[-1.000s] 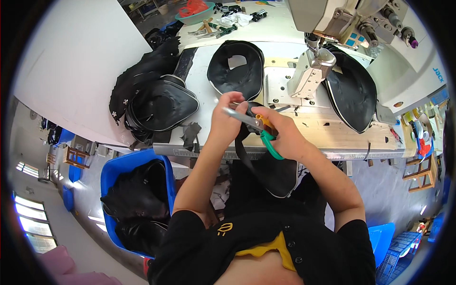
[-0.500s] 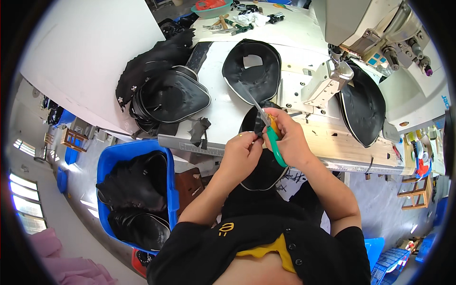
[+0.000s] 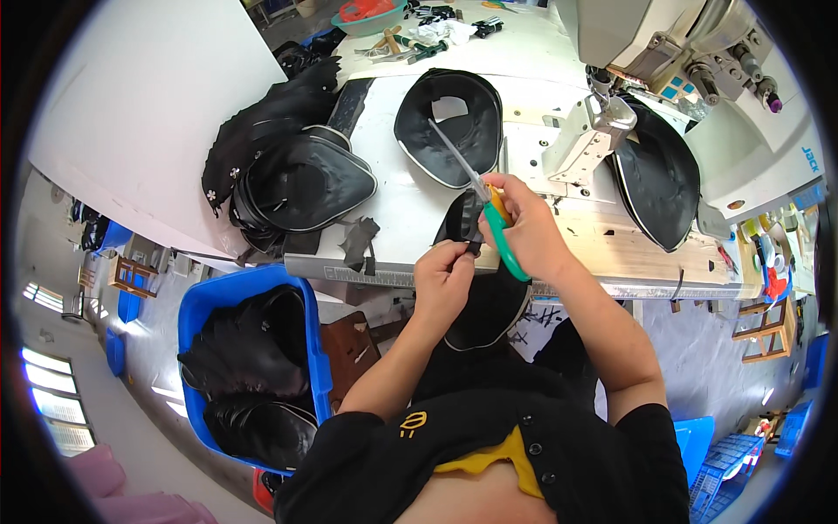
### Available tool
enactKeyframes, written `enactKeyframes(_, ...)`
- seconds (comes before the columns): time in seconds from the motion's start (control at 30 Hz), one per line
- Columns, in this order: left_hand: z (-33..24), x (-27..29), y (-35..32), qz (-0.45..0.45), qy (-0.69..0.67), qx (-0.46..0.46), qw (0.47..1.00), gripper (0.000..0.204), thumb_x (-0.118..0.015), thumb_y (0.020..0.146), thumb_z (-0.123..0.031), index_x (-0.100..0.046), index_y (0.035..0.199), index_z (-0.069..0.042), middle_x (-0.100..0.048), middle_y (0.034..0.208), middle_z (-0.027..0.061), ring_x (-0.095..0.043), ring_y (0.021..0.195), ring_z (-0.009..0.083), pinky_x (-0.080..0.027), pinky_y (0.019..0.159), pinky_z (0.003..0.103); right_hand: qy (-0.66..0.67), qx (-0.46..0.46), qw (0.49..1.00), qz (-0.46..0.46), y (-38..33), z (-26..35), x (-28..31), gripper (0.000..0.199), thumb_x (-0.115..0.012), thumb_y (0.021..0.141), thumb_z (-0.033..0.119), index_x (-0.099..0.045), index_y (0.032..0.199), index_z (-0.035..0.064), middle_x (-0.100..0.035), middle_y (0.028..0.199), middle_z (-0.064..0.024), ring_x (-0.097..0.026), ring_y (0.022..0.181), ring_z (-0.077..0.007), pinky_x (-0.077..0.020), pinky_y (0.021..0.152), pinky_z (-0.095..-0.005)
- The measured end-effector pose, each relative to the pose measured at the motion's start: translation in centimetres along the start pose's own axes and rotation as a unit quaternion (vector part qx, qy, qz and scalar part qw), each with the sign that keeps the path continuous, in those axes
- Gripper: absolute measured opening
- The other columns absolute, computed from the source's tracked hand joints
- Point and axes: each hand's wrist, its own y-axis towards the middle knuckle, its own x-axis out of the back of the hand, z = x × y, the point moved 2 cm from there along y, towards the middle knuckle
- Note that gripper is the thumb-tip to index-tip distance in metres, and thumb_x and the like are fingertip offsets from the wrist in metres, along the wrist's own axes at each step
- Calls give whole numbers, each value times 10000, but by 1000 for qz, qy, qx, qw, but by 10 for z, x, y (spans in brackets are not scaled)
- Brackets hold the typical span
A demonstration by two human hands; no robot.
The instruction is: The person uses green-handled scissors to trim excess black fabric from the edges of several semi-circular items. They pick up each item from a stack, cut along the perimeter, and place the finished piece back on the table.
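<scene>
My right hand (image 3: 534, 231) is closed round a pair of scissors (image 3: 500, 237) with green and yellow handles, their blades pointing up and to the left. In a pinch, my left hand (image 3: 442, 278) grips the end of a small black strip (image 3: 473, 246), just below and left of the scissors. Beneath both hands, a black piece with a pale edge (image 3: 486, 314) hangs over the table's front edge, partly hidden. Beyond the scissor tips lies a cupped black piece (image 3: 449, 148) with a pale rim and a hole in it.
Stacked black pieces (image 3: 305, 183) lie at left, beside a black scrap (image 3: 358, 240). A sewing machine (image 3: 589, 140) stands at right, with another black piece (image 3: 659, 188) behind its post. A blue tub (image 3: 321, 367) of black pieces is below left. Tools (image 3: 408, 44) lie at the back.
My left hand has drawn slightly down and away from my right hand, so the black strip shows between them. The whole view has shifted a little. The scissors stay in my right hand.
</scene>
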Motion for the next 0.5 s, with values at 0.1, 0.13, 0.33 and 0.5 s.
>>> enactKeyframes(0.1, -1, 3, -1, 7, -82, 78, 994, 148, -491, 840, -2, -629, 849, 49, -526, 616, 16, -447, 506, 85, -353, 499, 225, 117, -57, 991, 37, 8, 6, 20, 508, -652, 756, -55, -493, 1228, 50, -540, 731, -6, -506, 597, -59, -409, 542, -191)
enactKeyframes(0.13, -2, 5, -1, 10, -105, 98, 990, 154, -486, 853, -7, -628, 861, 50, -520, 611, 12, -442, 509, 77, -347, 493, 221, 135, -68, 988, 13, 6, 15, 31, 517, -666, 752, -38, -504, 1232, 64, -552, 763, -14, -517, 631, -65, -422, 560, -205)
enactKeyframes(0.33, 0, 4, -2, -21, -228, 106, 968, 176, -491, 865, -9, -639, 934, 55, -503, 580, 18, -440, 507, 88, -344, 493, 223, -340, 182, 923, -18, -41, 19, 69, 620, -764, 676, 109, -533, 1249, 166, -543, 849, -87, -539, 778, -196, -426, 660, -341)
enactKeyframes(0.5, 0, -2, -1, -3, -237, 126, 963, 171, -503, 874, -21, -641, 950, 44, -509, 583, 23, -449, 523, 89, -350, 507, 229, -556, 253, 791, -17, -69, 25, 75, 620, -749, 625, 125, -561, 1213, 186, -498, 839, -89, -504, 811, -271, -391, 719, -401)
